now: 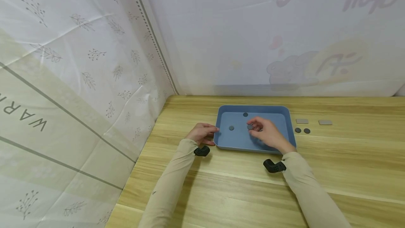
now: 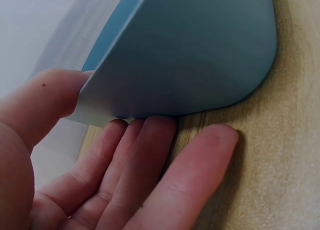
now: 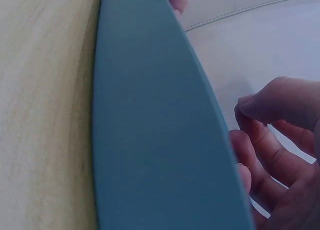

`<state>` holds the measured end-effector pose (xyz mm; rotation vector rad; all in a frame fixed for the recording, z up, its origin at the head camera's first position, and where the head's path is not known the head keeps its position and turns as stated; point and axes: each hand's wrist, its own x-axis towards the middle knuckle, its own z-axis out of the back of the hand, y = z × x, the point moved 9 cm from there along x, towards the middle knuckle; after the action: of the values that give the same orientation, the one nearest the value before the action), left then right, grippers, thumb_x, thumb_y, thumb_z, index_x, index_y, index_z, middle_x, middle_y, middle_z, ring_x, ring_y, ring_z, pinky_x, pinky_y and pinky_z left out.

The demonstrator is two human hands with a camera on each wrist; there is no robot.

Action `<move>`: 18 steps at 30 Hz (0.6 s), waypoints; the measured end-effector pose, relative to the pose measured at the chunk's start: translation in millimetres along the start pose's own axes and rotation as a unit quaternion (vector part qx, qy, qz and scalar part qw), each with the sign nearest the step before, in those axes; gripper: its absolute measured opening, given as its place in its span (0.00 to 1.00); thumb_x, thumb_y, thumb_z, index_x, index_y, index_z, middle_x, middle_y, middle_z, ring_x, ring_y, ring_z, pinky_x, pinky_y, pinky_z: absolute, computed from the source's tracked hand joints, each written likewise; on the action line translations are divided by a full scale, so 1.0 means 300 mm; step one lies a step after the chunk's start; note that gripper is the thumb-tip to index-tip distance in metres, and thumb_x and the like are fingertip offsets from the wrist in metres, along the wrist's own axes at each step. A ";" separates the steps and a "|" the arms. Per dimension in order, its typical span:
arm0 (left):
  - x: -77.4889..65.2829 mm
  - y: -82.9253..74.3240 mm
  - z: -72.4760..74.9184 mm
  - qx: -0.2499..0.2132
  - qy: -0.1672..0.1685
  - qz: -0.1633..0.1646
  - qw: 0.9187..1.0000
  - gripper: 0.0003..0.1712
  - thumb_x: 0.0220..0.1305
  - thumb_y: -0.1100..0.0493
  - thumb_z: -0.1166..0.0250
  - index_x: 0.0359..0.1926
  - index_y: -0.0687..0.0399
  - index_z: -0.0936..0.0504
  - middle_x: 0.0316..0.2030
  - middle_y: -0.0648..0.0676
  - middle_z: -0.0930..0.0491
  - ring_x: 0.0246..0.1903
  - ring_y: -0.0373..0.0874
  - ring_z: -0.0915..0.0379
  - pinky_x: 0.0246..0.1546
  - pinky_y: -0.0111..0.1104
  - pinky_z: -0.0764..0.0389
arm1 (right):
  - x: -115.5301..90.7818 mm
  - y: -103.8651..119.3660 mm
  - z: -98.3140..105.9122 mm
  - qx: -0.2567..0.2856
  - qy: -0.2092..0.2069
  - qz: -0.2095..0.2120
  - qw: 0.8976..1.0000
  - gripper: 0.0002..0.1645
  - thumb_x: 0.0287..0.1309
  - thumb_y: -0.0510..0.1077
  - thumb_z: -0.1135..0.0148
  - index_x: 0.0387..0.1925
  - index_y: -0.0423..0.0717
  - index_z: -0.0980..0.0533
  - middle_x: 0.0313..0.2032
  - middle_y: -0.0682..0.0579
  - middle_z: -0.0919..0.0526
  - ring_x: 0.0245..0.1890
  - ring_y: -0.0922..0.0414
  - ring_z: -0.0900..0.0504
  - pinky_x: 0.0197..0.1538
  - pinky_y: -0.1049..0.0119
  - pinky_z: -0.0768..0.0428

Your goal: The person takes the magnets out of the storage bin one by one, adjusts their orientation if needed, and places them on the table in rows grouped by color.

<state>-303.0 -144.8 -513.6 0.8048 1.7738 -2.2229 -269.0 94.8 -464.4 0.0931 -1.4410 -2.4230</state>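
A shallow blue rectangular tray [image 1: 226, 143] lies on the wooden table. My left hand [image 1: 202, 133] holds its left wall, the thumb [image 2: 60, 92] over the rim and several fingers [image 2: 150, 145] against the outside. My right hand [image 1: 269, 133] is over the tray's right half and pinches a small dark grey disc [image 1: 249, 127] between thumb and fingertips. In the right wrist view the thumb and index fingertip meet, with the disc hidden. Inside the tray lie two similar discs, one grey disc [image 1: 231, 128] left of centre and another disc [image 1: 245, 114] near the back wall.
Right of the tray, two dark discs [image 1: 302, 130] lie side by side on the table [image 1: 357, 164]. Behind them are two flat grey-brown rectangular pieces, a nearer piece [image 1: 302, 121] and a farther-right piece [image 1: 325, 122]. Printed cloth [image 1: 221, 45] hangs behind and to the left.
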 end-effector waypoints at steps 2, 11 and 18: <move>-0.001 -0.001 0.000 0.000 0.000 -0.001 1.000 0.22 0.59 0.59 0.32 0.53 0.64 0.20 0.40 0.59 0.16 0.32 0.44 0.17 0.29 0.39 0.13 | -0.006 0.009 0.009 -0.002 -0.001 0.004 1.000 0.19 0.61 0.38 0.39 0.53 0.39 0.25 0.39 0.45 0.20 0.35 0.54 0.24 0.29 0.65 0.23; 0.002 0.000 0.004 0.009 -0.005 -0.002 1.000 0.21 0.59 0.58 0.32 0.52 0.63 0.19 0.42 0.60 0.16 0.32 0.45 0.17 0.32 0.41 0.13 | -0.032 0.039 0.047 -0.011 -0.007 0.011 1.000 0.18 0.62 0.38 0.40 0.54 0.40 0.25 0.40 0.47 0.18 0.36 0.55 0.23 0.33 0.65 0.23; 0.003 0.003 0.002 0.006 -0.003 0.003 1.000 0.20 0.59 0.58 0.32 0.51 0.62 0.19 0.41 0.58 0.17 0.33 0.45 0.17 0.31 0.40 0.13 | -0.055 0.040 0.079 -0.033 -0.021 0.006 0.999 0.18 0.62 0.42 0.38 0.53 0.42 0.24 0.40 0.48 0.18 0.35 0.56 0.23 0.34 0.65 0.23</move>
<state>-303.6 -145.5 -514.6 0.8025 1.7541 -2.2330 -255.6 114.4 -444.2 0.0178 -1.3741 -2.4739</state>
